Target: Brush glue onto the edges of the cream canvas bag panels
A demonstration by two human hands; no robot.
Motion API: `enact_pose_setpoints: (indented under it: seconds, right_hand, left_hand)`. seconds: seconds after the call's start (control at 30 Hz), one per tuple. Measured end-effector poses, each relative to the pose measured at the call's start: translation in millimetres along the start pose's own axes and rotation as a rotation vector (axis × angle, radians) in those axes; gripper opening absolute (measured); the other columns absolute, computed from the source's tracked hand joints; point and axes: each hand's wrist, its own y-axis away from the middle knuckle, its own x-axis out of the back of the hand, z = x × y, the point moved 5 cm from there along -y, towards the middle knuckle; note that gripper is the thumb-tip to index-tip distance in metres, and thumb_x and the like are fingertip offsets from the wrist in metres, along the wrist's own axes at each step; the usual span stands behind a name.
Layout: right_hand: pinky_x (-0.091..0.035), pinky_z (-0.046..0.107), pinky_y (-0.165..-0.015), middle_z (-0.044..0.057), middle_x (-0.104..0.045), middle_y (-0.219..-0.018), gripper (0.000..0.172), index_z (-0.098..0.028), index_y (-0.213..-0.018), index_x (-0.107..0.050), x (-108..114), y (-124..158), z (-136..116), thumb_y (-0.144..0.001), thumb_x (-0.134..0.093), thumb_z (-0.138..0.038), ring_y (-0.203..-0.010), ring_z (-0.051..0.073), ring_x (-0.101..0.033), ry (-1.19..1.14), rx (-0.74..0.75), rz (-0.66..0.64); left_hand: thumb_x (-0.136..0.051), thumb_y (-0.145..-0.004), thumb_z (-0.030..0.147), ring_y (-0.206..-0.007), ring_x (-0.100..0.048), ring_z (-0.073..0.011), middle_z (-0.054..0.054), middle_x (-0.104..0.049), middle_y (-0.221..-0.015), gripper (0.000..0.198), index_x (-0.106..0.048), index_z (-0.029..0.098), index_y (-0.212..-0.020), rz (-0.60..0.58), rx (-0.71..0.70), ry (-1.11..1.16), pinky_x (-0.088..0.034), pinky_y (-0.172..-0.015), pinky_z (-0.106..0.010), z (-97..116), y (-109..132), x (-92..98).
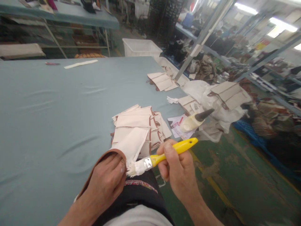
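Note:
My right hand (175, 166) is closed around the yellow handle of a paintbrush (156, 159). White paste coats its bristles, which touch or hang just over the edge of a cream piece with brown trim (131, 142). The fingers of my left hand (109, 175) are curled onto this piece at its brown-edged, curved end; their tips are partly hidden. Just beyond my hands lies a pile of similar cream pieces with brown edging (133, 121), loosely fanned out on the blue-grey table (58, 103).
At the table's right edge stands a pale container with a dark handle sticking out (189, 122), near a red pen on paper (180, 121). More cream pieces (162, 81) and plastic bags (197, 89) lie along that side. A white bin (142, 47) is beyond the far edge.

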Motion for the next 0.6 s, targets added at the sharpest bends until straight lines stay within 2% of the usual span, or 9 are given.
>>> enact_pose_setpoints:
  seconds: [0.1, 0.17, 0.23, 0.3, 0.37, 0.43, 0.5, 0.6]
  right_hand:
    - [-0.028, 0.017, -0.036, -0.008, -0.044, -0.039, 0.059, -0.019, -0.078, -0.065, 1.9, -3.3, 2.1, -0.098, -0.066, -0.074, -0.034, 0.007, -0.034, -0.056, -0.026, 0.019]
    - [-0.030, 0.017, -0.036, -0.009, -0.045, -0.039, 0.055, -0.019, -0.080, -0.066, 7.5, -15.4, 5.0, -0.096, -0.071, -0.072, -0.034, 0.007, -0.035, -0.080, -0.009, 0.066]
    - [-0.032, 0.017, -0.037, -0.010, -0.045, -0.039, 0.050, -0.020, -0.081, -0.066, 13.2, -31.4, 6.5, -0.093, -0.076, -0.067, -0.034, 0.007, -0.035, -0.112, 0.045, 0.118]
    - [-0.034, 0.017, -0.037, -0.010, -0.047, -0.041, 0.046, -0.021, -0.082, -0.066, 15.2, -46.3, 6.2, -0.093, -0.077, -0.064, -0.034, 0.008, -0.038, -0.159, 0.107, 0.151]
    - [-0.036, 0.017, -0.038, -0.010, -0.049, -0.042, 0.045, -0.021, -0.083, -0.066, 11.0, -56.7, 3.3, -0.096, -0.075, -0.063, -0.035, 0.008, -0.040, -0.208, 0.164, 0.142]
    - [-0.035, 0.016, -0.038, -0.009, -0.050, -0.043, 0.046, -0.021, -0.083, -0.066, 0.8, -61.4, -3.5, -0.098, -0.074, -0.064, -0.035, 0.007, -0.039, -0.252, 0.227, 0.084]
    - [-0.035, 0.015, -0.039, -0.009, -0.049, -0.042, 0.048, -0.021, -0.082, -0.067, -12.2, -61.5, -14.1, -0.099, -0.074, -0.064, -0.035, 0.007, -0.040, -0.286, 0.298, -0.003]
    - [-0.035, 0.014, -0.039, -0.009, -0.051, -0.044, 0.045, -0.020, -0.081, -0.069, -31.1, -58.0, -32.6, -0.101, -0.074, -0.061, -0.036, 0.007, -0.044, -0.315, 0.413, -0.138]
  left_hand:
    - [-0.043, -0.101, -0.001, -0.079, -0.059, -0.0246, -0.007, -0.067, -0.084, 0.030, -0.057, 0.023, -0.090, 0.011, 0.046, 0.077, -0.044, -0.076, -0.037, -1.8, -3.6, 3.6]
    - [-0.045, -0.104, 0.005, -0.075, -0.059, -0.0215, -0.004, -0.066, -0.081, 0.029, -0.057, 0.023, -0.085, 0.004, 0.162, 0.208, -0.046, -0.074, -0.034, -7.3, -10.6, 8.4]
    - [-0.049, -0.106, 0.015, -0.074, -0.062, -0.0195, -0.003, -0.067, -0.080, 0.028, -0.059, 0.023, -0.080, -0.016, 0.390, 0.367, -0.048, -0.072, -0.030, -18.9, -19.1, 13.5]
    - [-0.059, -0.101, 0.032, -0.073, -0.064, -0.0195, -0.004, -0.070, -0.082, 0.024, -0.064, 0.022, -0.079, -0.034, 0.700, 0.556, -0.051, -0.066, -0.027, -33.6, -24.6, 17.6]
    - [-0.071, -0.089, 0.047, -0.065, -0.064, -0.0196, -0.003, -0.072, -0.080, 0.028, -0.071, 0.020, -0.086, -0.039, 1.003, 0.779, -0.051, -0.058, -0.027, -45.1, -26.0, 21.2]
    - [-0.082, -0.076, 0.052, -0.057, -0.061, -0.0183, -0.001, -0.072, -0.074, 0.040, -0.075, 0.018, -0.097, -0.022, 1.186, 0.965, -0.050, -0.052, -0.026, -50.2, -27.7, 27.5]
    - [-0.089, -0.070, 0.048, -0.058, -0.063, -0.0186, -0.001, -0.072, -0.072, 0.046, -0.078, 0.018, -0.103, 0.007, 1.229, 1.058, -0.052, -0.055, -0.026, -50.8, -31.2, 36.7]
    - [-0.096, -0.066, 0.042, -0.064, -0.067, -0.0194, -0.002, -0.074, -0.073, 0.044, -0.079, 0.017, -0.098, 0.017, 1.194, 1.138, -0.055, -0.060, -0.026, -45.2, -35.6, 46.2]
